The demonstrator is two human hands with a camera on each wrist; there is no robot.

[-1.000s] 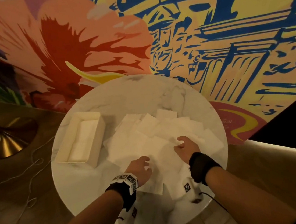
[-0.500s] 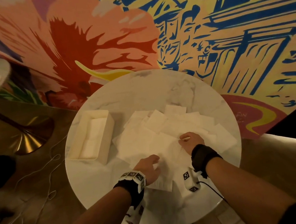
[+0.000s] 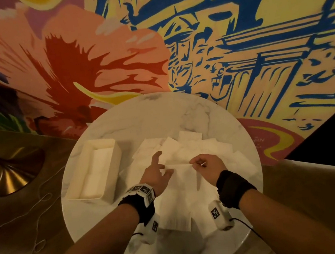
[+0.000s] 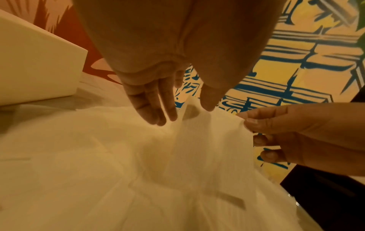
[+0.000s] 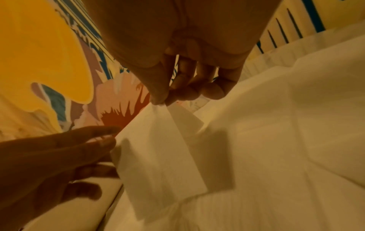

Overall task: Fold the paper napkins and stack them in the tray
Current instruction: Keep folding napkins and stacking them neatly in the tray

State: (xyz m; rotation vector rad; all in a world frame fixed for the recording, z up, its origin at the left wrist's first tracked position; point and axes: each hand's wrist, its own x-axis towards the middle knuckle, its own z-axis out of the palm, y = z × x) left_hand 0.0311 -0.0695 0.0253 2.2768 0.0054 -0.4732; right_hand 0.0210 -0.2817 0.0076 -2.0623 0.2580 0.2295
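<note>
One napkin lifted out of the heap, ready for folding.

The right hand (image 3: 204, 165) pinches a corner of the napkin (image 5: 158, 150) between thumb and forefinger, holding it above the loose pile (image 3: 212, 149) at the table's (image 3: 140, 117) centre, probably to separate it. The left hand (image 3: 156, 172), fingers straight and spread, reaches its other edge. The tray (image 3: 96, 169) waits at nine o'clock.

Lighting is dim and warm, with an amber cast in all three views. The head view is soft throughout and bows straight lines toward its edges. The table (image 3: 140, 117) shows weak sheen and soft shadows under the forearms. Both wrist views are blurred and grainy; the palms nearest the lens are out of focus.
</note>
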